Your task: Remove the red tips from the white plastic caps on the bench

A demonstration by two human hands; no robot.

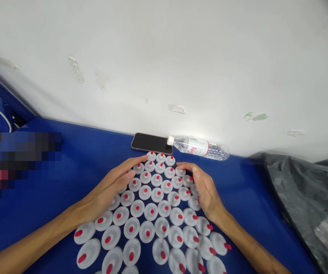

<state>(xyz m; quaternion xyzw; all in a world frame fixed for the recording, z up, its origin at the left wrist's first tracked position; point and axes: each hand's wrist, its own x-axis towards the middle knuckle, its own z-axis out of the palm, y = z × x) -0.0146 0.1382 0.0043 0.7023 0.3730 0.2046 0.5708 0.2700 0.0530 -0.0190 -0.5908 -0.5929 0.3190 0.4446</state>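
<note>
Several round white caps with red nozzles [152,210] stand packed together in rows on the blue table [67,160]. My left hand [111,188] lies along the left side of the group, fingers stretched out and pressed flat against the outer caps. On the right side, my right hand [202,188] rests with its fingers curved against the caps. Neither hand holds anything.
A black phone [152,143] lies flat at the table's far edge by the white wall. A clear water bottle [199,147] lies on its side next to it. A grey plastic bag [303,194] covers the right end. A blurred patch sits at the left.
</note>
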